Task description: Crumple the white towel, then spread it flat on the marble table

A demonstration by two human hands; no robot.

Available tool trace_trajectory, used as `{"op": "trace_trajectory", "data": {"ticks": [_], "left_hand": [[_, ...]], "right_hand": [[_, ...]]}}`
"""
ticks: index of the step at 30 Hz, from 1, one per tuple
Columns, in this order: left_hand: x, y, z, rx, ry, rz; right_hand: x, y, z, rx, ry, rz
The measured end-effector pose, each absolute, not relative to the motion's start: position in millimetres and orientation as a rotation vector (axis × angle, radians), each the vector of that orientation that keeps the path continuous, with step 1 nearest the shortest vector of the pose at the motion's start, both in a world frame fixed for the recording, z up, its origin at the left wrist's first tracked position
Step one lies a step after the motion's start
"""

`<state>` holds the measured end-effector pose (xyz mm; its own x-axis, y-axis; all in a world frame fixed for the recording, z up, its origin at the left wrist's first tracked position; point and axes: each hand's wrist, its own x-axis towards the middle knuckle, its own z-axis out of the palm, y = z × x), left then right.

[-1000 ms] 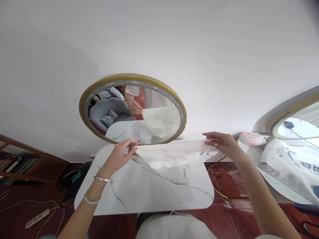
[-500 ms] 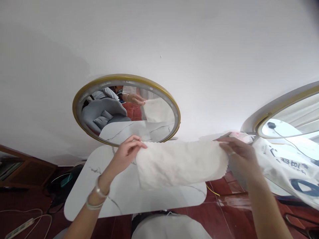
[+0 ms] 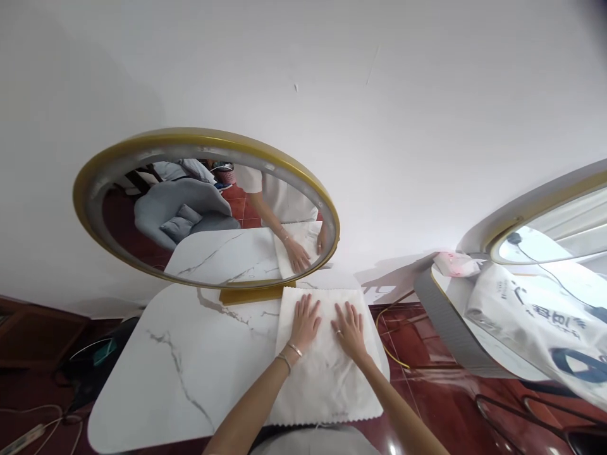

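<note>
A white cloth (image 3: 327, 385) with zigzag-cut edges lies spread on the right side of the marble-patterned table (image 3: 142, 373). Some creases show in its middle. My left hand (image 3: 306, 322) rests palm down on the upper left of the cloth, fingers stretched out. Palm down on its upper right lies my right hand (image 3: 349, 330), fingers spread, with a ring on one finger. Neither hand grips anything. Both hands and the cloth also appear in the round mirror.
Behind the table stands a gold-rimmed round mirror (image 3: 208, 136) on a gold base (image 3: 256, 292). To the right, a second table holds a white printed bag (image 3: 535, 316) and a small pinkish packet (image 3: 458, 264). A power strip (image 3: 23, 439) with cables lies on the floor at left.
The cloth was held up in the air between both hands, pinched at its top corners. Now it lies flat on the table, let go, with both hands pressed open on it.
</note>
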<state>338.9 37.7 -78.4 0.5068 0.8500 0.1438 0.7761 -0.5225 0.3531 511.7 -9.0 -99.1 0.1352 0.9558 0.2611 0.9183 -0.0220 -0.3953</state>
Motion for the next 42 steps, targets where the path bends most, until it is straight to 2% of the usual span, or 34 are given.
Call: {"op": "trace_trajectory", "data": {"ticks": [3, 6, 15, 19, 32, 42], "left_hand": [[350, 56, -94, 2.546, 1.453, 0.470], [359, 77, -97, 2.567, 1.468, 0.493], [380, 131, -92, 2.378, 1.745, 0.383], [380, 141, -94, 2.369, 1.769, 0.342], [405, 149, -78, 2.405, 1.635, 0.252], [358, 155, -78, 2.412, 1.762, 0.128]], "right_hand": [[510, -2, -119, -2.109, -1.813, -0.025], [521, 21, -119, -2.150, -1.827, -0.099], [510, 104, -105, -2.025, -2.116, 0.001], [496, 120, -110, -2.071, -2.068, -0.014], [564, 93, -106, -2.184, -2.030, -0.033], [522, 92, -107, -2.189, -2.001, -0.049]]}}
